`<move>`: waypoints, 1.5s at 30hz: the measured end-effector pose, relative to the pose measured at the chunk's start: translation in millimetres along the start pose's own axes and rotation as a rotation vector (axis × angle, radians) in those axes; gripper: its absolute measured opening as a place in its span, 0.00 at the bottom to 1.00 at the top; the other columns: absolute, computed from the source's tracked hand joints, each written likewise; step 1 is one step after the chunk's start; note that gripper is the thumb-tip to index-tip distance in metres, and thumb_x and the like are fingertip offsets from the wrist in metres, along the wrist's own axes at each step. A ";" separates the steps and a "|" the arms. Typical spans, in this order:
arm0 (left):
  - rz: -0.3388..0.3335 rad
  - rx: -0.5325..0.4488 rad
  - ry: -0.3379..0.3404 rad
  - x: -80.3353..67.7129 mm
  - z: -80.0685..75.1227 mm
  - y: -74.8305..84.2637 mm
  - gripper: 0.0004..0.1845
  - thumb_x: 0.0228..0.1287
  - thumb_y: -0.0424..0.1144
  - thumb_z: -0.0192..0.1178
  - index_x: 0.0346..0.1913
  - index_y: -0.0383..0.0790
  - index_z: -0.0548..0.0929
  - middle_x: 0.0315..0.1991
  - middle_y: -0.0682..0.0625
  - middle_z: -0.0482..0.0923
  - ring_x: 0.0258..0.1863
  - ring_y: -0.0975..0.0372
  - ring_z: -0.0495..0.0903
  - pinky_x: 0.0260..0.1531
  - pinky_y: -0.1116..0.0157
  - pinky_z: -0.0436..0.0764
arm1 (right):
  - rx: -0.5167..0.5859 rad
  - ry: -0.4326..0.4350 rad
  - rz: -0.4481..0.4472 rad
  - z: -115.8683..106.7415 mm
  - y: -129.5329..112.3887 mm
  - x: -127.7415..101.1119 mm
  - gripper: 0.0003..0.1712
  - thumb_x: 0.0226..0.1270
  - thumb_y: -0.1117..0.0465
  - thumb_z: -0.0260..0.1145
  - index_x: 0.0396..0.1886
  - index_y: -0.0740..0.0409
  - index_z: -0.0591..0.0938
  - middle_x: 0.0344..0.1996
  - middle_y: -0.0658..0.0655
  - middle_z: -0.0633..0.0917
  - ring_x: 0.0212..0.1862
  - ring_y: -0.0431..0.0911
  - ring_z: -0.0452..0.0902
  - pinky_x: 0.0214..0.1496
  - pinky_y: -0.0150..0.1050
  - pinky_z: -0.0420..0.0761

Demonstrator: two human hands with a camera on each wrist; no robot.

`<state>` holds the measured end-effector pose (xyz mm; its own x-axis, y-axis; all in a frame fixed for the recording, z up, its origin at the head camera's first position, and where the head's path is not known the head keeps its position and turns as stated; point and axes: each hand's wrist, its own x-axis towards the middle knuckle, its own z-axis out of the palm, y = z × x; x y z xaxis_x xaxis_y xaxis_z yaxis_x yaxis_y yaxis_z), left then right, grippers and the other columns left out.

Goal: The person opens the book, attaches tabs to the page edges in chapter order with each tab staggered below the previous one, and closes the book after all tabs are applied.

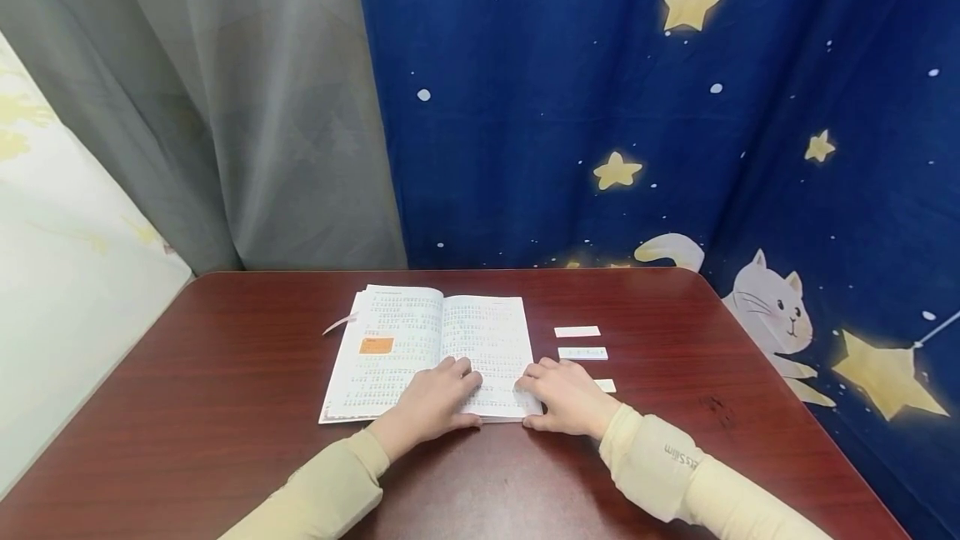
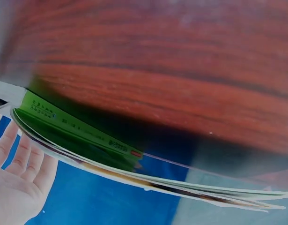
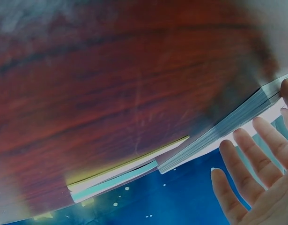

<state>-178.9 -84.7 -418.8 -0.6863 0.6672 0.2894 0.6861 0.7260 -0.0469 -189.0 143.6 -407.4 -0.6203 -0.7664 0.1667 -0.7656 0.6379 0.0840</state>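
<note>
An open book (image 1: 431,348) with printed pages lies on the dark red table (image 1: 225,390). An orange sticky note (image 1: 376,345) sits on its left page. My left hand (image 1: 435,398) lies flat on the lower middle of the book, fingers straight. My right hand (image 1: 566,394) rests flat at the book's lower right corner, fingertips on the page edge. In the left wrist view the book's green cover edge (image 2: 78,129) and my fingers (image 2: 22,159) show. The right wrist view has the page stack (image 3: 228,126) and my fingers (image 3: 247,164).
Three small white slips lie right of the book: one (image 1: 577,331), another (image 1: 582,352), and a third (image 1: 606,385) partly behind my right hand. A grey curtain (image 1: 225,107) and a blue star-and-cat cloth (image 1: 675,107) hang behind the table.
</note>
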 end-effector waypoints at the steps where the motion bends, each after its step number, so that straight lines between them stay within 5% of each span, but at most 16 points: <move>1: -0.005 -0.022 -0.004 -0.3 -0.8 -1.0 0.24 0.42 0.58 0.63 0.37 0.44 0.76 0.31 0.53 0.67 0.27 0.62 0.66 0.16 0.68 0.68 | -0.001 -0.001 0.000 -0.2 0.1 -0.2 0.23 0.45 0.43 0.67 0.39 0.51 0.80 0.32 0.47 0.76 0.34 0.41 0.68 0.29 0.36 0.69; 14: -0.022 -0.213 -0.001 -6.2 -7.7 -14.7 0.24 0.46 0.54 0.64 0.45 0.45 0.76 0.37 0.54 0.68 0.33 0.64 0.68 0.25 0.66 0.72 | 0.016 0.009 0.000 -4.3 1.5 -4.3 0.23 0.44 0.43 0.67 0.38 0.50 0.80 0.33 0.46 0.76 0.35 0.41 0.69 0.31 0.37 0.70; 28: 0.177 -0.012 0.194 -16.5 -21.7 -13.0 0.13 0.48 0.39 0.60 0.40 0.45 0.74 0.35 0.55 0.69 0.31 0.63 0.70 0.18 0.67 0.71 | 0.026 0.035 0.005 -11.8 2.5 -6.2 0.27 0.44 0.41 0.66 0.42 0.49 0.79 0.37 0.47 0.78 0.37 0.41 0.69 0.33 0.37 0.73; 35: 0.167 0.010 0.243 -19.8 -21.0 -12.8 0.15 0.47 0.38 0.60 0.42 0.44 0.74 0.36 0.54 0.70 0.31 0.61 0.71 0.17 0.66 0.71 | 0.006 0.032 0.004 -12.0 2.3 -6.8 0.27 0.44 0.41 0.66 0.43 0.50 0.79 0.37 0.47 0.78 0.38 0.41 0.70 0.35 0.38 0.73; 45: 0.112 -0.066 0.202 -19.5 -20.3 -19.7 0.23 0.48 0.51 0.63 0.47 0.45 0.75 0.42 0.53 0.72 0.36 0.62 0.72 0.24 0.64 0.74 | -0.022 0.068 -0.012 -8.2 7.5 -10.5 0.24 0.43 0.42 0.67 0.39 0.50 0.80 0.32 0.46 0.76 0.35 0.42 0.71 0.31 0.38 0.72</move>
<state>-174.1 -115.4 -404.1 -0.5473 0.6914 0.4716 0.7742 0.6323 -0.0286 -186.9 157.0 -400.4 -0.5975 -0.7677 0.2318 -0.7685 0.6307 0.1080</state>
